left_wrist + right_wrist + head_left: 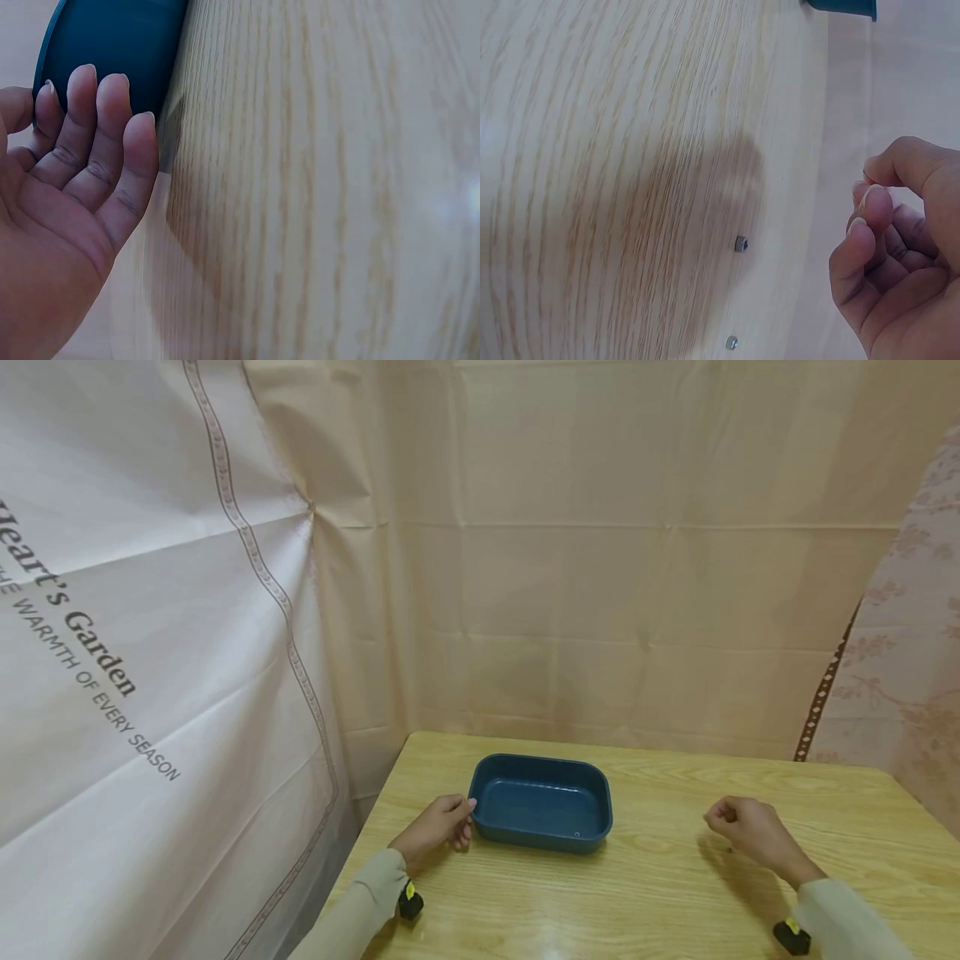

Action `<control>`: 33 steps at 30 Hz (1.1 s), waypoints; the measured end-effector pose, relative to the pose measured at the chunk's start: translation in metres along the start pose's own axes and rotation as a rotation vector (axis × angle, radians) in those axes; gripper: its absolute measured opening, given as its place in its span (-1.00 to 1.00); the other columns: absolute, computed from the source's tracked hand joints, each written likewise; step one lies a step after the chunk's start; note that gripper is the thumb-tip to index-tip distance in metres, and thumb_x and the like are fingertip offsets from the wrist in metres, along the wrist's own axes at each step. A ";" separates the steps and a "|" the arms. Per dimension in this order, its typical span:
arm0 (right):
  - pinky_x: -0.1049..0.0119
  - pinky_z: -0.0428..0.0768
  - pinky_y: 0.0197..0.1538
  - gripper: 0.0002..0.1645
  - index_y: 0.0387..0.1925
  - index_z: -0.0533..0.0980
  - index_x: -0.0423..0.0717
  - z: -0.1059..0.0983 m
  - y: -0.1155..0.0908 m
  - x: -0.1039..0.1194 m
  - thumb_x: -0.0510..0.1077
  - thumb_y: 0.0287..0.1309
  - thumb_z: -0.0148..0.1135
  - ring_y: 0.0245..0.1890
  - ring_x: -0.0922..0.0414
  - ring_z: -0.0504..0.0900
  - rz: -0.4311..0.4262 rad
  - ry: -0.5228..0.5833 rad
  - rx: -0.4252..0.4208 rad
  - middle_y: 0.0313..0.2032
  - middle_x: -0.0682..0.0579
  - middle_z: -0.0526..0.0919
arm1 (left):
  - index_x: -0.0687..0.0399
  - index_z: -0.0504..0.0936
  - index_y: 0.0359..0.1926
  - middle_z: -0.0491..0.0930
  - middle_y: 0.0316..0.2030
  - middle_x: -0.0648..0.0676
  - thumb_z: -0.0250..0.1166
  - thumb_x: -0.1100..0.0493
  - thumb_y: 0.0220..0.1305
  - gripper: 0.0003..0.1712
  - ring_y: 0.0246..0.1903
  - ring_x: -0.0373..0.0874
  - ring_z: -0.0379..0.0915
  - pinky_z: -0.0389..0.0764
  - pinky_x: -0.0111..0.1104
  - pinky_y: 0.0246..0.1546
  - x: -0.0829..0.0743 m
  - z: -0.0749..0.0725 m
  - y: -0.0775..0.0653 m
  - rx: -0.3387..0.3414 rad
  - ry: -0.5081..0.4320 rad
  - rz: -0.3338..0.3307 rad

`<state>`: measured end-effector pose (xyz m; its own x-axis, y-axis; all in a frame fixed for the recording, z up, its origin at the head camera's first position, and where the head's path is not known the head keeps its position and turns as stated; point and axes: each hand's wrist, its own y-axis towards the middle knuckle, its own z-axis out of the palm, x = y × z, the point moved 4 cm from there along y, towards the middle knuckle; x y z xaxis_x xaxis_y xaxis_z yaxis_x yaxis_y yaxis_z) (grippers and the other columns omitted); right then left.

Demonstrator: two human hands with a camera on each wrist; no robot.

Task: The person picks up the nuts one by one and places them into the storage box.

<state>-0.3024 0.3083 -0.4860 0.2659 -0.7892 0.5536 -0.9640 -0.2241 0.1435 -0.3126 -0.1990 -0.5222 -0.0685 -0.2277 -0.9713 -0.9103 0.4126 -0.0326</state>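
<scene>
A dark blue rectangular plastic bin (pixel 542 839) stands on the wooden table. At its left end my left hand (pixel 437 827) pinches the rim between thumb and forefinger; the other fingers curve beside the outer wall (pixel 120 45). One small nut (pixel 577 834) lies inside, near the front right corner. To the right of the bin, my right hand (pixel 752 833) hovers over the table with its fingers curled and thumb against the forefinger. No object shows between those fingertips. Beneath it lie a metal hex nut (pixel 741 244) and a second nut (pixel 732 343).
The pale wood-grain table (pixel 660 910) reaches back to a beige cloth (pixel 600 610). A white printed cloth (pixel 187 710) hangs along the left side, and a floral one (pixel 907 635) at the right. Each wrist wears a small black camera (pixel 410 902).
</scene>
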 end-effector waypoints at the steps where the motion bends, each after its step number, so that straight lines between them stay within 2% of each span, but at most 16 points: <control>1: 0.34 0.56 -0.45 -0.73 -0.18 0.63 -0.32 0.001 0.000 0.001 -0.14 0.46 0.19 -0.51 0.13 0.58 -0.006 0.000 -0.002 -0.34 -0.01 0.69 | 0.33 0.51 -0.23 0.58 -0.46 0.11 0.00 -0.03 0.66 -0.52 -0.51 -0.08 0.54 0.63 -0.29 -0.44 0.000 0.000 0.000 0.001 0.000 0.000; 6: 0.33 0.56 -0.50 -0.72 -0.16 0.61 -0.32 0.003 0.003 0.006 -0.13 0.49 0.18 -0.58 0.11 0.59 -0.011 0.024 0.002 -0.36 0.00 0.68 | 0.37 0.51 -0.21 0.58 -0.46 0.10 0.00 -0.05 0.66 -0.48 -0.51 -0.09 0.53 0.62 -0.30 -0.44 -0.001 0.000 0.000 -0.001 0.005 0.000; 11: 0.31 0.56 -0.52 -0.71 -0.15 0.61 -0.31 0.005 0.006 0.012 -0.11 0.50 0.18 -0.57 0.10 0.58 -0.010 0.043 0.003 -0.36 -0.01 0.67 | 0.39 0.51 -0.21 0.57 -0.46 0.09 0.01 -0.09 0.65 -0.45 -0.50 -0.12 0.51 0.62 -0.31 -0.44 0.001 0.000 0.000 -0.009 0.013 -0.002; 23: 0.31 0.53 -0.59 -0.77 -0.16 0.62 -0.31 0.012 0.014 0.025 -0.16 0.44 0.24 -0.60 0.18 0.50 -0.036 0.062 -0.017 -0.37 -0.04 0.68 | 0.31 0.51 -0.23 0.57 -0.48 0.07 -0.01 -0.03 0.67 -0.52 -0.51 -0.10 0.54 0.62 -0.33 -0.45 0.002 0.000 0.001 -0.008 -0.004 -0.002; 27: 0.32 0.53 -0.57 -0.76 -0.15 0.62 -0.31 0.012 0.016 0.031 -0.15 0.44 0.23 -0.58 0.18 0.51 -0.040 0.071 -0.015 -0.36 -0.03 0.68 | 0.34 0.51 -0.22 0.57 -0.48 0.08 0.00 -0.02 0.67 -0.52 -0.52 -0.09 0.55 0.61 -0.34 -0.46 0.002 0.001 0.001 -0.007 -0.020 -0.005; 33: 0.32 0.57 -0.48 -0.74 -0.15 0.62 -0.30 0.013 0.019 0.038 -0.12 0.47 0.21 -0.51 0.06 0.60 -0.056 0.089 -0.014 -0.33 -0.05 0.69 | 0.31 0.51 -0.23 0.57 -0.47 0.08 0.01 -0.06 0.66 -0.51 -0.51 -0.10 0.53 0.62 -0.32 -0.45 0.002 0.000 0.000 -0.007 -0.012 -0.008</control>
<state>-0.3102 0.2664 -0.4728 0.3175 -0.7220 0.6148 -0.9480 -0.2578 0.1869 -0.3126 -0.1994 -0.5242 -0.0566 -0.2203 -0.9738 -0.9137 0.4046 -0.0384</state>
